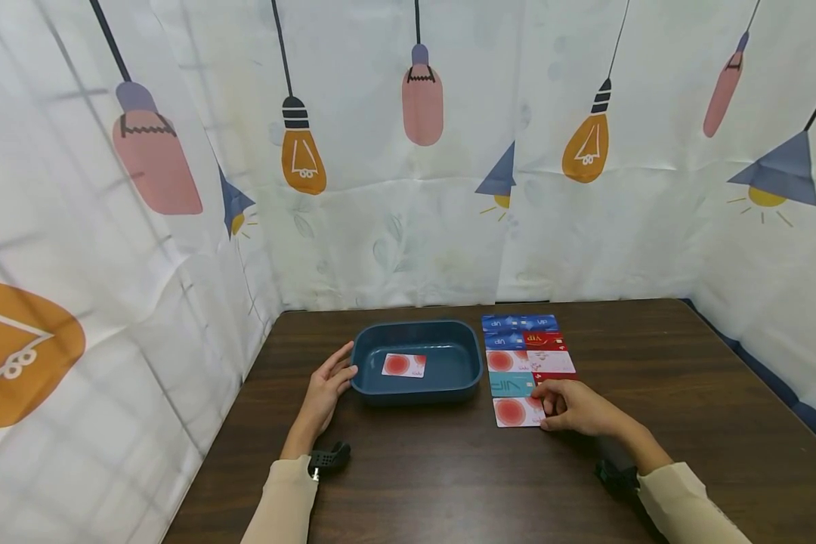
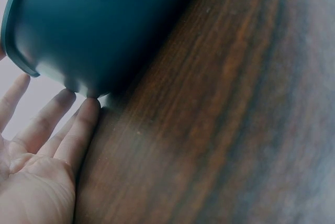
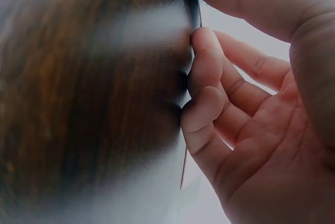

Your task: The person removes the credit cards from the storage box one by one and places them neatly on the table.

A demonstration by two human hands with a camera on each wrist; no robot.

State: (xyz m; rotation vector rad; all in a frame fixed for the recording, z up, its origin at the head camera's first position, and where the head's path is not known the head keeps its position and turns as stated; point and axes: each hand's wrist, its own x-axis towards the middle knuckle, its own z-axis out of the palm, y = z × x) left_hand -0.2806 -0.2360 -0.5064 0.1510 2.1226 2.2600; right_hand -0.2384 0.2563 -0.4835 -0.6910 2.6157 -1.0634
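A dark teal rectangular tub (image 1: 416,395) stands on the table, with one pink-and-white card (image 1: 404,366) lying flat inside. My left hand (image 1: 328,393) rests its extended fingertips against the tub's left side; the left wrist view shows the fingers (image 2: 78,135) touching the outer wall. Right of the tub, several cards lie in two columns: blue cards (image 1: 502,323), a red card (image 1: 542,341), a teal card (image 1: 510,385) and pink ones. My right hand (image 1: 578,408) pinches the lowest pink card (image 1: 513,412) at its right end, partly covering a red card above it.
The dark wooden table (image 1: 435,476) extends around the tub and cards. Behind it and at the sides hang white curtains (image 1: 394,219) printed with lamps. Black bands (image 1: 329,458) sit on both wrists.
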